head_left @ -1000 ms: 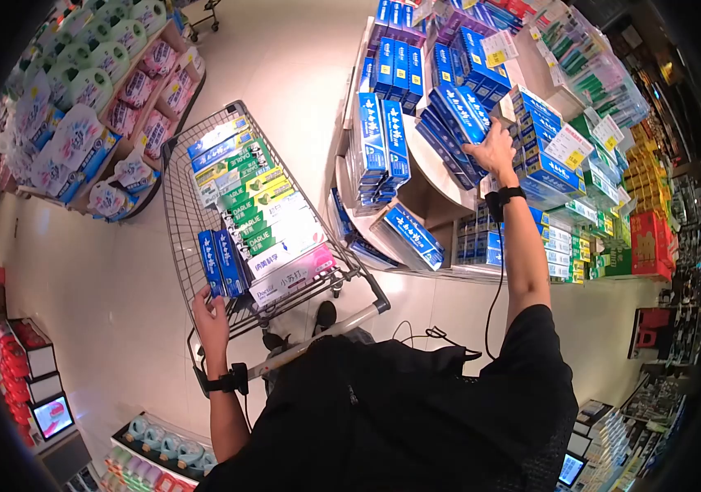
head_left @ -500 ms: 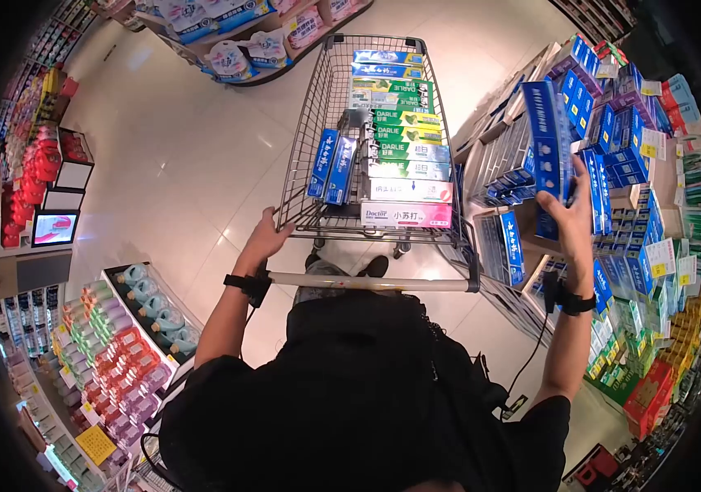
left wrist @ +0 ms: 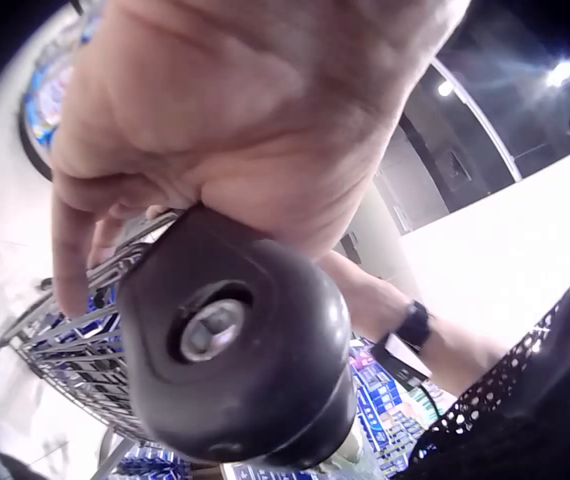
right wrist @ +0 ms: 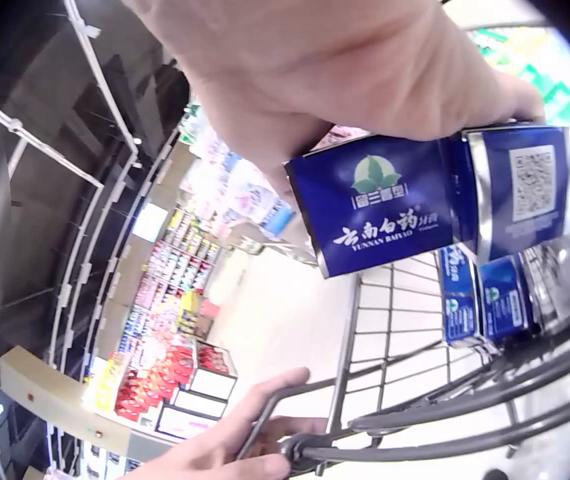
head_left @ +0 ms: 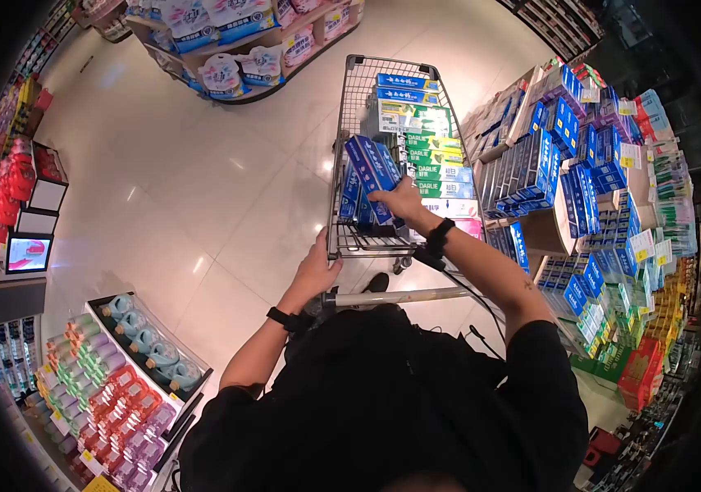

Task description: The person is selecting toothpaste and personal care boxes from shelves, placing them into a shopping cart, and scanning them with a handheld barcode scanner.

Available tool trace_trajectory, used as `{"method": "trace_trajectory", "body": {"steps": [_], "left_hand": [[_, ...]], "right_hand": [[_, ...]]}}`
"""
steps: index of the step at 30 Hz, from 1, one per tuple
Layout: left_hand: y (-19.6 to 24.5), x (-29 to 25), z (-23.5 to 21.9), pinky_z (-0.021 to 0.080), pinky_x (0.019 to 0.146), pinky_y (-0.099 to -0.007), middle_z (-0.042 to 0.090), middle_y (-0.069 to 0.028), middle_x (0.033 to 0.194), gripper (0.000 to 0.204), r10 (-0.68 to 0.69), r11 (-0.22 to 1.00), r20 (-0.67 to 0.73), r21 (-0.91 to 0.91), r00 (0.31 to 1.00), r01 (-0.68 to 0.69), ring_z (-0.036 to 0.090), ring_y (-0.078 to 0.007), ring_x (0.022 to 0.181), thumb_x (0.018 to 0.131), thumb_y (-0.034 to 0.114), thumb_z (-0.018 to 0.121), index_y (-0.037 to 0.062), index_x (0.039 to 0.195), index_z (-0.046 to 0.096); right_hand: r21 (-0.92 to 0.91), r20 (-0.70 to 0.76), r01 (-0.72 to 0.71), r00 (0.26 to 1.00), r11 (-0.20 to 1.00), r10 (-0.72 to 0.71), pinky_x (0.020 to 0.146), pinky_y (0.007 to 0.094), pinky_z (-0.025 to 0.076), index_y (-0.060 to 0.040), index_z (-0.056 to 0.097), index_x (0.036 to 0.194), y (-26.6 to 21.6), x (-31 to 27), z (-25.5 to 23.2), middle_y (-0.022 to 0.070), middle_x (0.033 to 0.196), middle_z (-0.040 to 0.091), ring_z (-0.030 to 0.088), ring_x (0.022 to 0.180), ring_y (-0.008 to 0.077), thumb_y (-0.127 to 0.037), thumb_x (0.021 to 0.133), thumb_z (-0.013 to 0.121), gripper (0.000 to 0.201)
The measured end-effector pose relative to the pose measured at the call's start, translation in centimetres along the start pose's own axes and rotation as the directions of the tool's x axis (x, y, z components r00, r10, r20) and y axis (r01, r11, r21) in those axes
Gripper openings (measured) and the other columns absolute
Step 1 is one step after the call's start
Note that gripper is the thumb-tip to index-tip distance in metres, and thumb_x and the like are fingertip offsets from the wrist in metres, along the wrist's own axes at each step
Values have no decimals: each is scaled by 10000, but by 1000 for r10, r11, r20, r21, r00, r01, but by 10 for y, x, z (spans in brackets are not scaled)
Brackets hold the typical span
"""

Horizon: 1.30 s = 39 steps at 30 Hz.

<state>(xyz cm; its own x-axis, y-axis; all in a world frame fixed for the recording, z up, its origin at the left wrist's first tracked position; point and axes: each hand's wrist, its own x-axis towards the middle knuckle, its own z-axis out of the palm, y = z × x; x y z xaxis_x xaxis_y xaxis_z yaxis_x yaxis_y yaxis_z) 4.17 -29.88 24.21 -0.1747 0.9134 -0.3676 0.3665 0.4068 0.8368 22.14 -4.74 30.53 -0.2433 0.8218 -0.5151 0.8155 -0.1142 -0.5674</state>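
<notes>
My right hand grips a pair of blue toothpaste boxes side by side over the left part of the shopping cart. In the right wrist view, their blue ends face the camera, one with a leaf logo and one with a QR code. More blue toothpaste boxes stand below them in the basket. Beside these runs a row of green and white toothpaste boxes. My left hand holds the cart's near left corner, its palm against the black handle end and its fingers hooked over the wire rim.
To the right stands a shelf display packed with blue toothpaste boxes. A rounded shelf of bagged goods lies ahead, and a bottle display is at lower left. A cable hangs from my right wrist.
My right hand has taken blue toothpaste boxes from the display and carried them left over the cart. My left hand stays at the cart's near left corner while the view has turned.
</notes>
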Motion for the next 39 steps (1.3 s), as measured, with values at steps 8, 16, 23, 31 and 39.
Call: {"method": "trace_trajectory", "body": {"steps": [8, 16, 23, 31, 39], "left_hand": [[-31, -2, 0, 460, 1139, -590, 571, -381, 1411, 914, 133, 991, 71, -14, 989, -133, 574, -554, 1306, 996, 246, 656, 28, 1726, 151], [-16, 12, 3, 472, 1114, -604, 573, -372, 1399, 943, 205, 979, 149, -13, 967, -206, 578, -564, 1287, 994, 309, 680, 43, 1727, 150], [-29, 19, -12, 448, 1163, -545, 567, -370, 1455, 902, 236, 967, 104, -119, 966, -224, 567, -528, 1345, 968, 204, 716, 6, 1698, 223], [-15, 44, -15, 517, 1120, -416, 554, -281, 1523, 832, 220, 917, 173, -372, 960, -143, 629, -357, 1342, 976, 24, 663, -25, 1691, 242], [12, 3, -21, 575, 871, -379, 612, -243, 1404, 745, -252, 948, 75, -179, 965, 262, 725, -261, 1078, 1102, 248, 638, 13, 1692, 249]], "right_hand": [[-86, -256, -570, 805, 817, 535, 1155, 528, 519, -18, 321, 1603, -30, 60, 133, 303, 1530, 532, 554, 1435, 466, -580, 714, 939, 1220], [-158, -161, -625, 780, 765, 604, 1199, 595, 464, -122, -9, 1728, 20, 115, 146, 350, 1711, 238, 387, 1537, 548, -637, 698, 958, 1504], [-300, 40, -272, 954, 914, 297, 1215, 457, 448, 161, 205, 1642, 20, 133, 146, 330, 1553, 530, 568, 1425, 460, -586, 797, 848, 1299], [-148, -407, 399, 809, 905, -423, 859, 454, 612, -20, 786, 1084, 6, 45, -90, 196, 1004, 806, 787, 921, 364, -230, 925, 731, 269], [-205, -829, -209, 556, 956, -56, 998, 477, 576, -3, 761, 1162, 214, 31, -369, 240, 1190, 777, 743, 1130, 382, -310, 872, 782, 423]]}}
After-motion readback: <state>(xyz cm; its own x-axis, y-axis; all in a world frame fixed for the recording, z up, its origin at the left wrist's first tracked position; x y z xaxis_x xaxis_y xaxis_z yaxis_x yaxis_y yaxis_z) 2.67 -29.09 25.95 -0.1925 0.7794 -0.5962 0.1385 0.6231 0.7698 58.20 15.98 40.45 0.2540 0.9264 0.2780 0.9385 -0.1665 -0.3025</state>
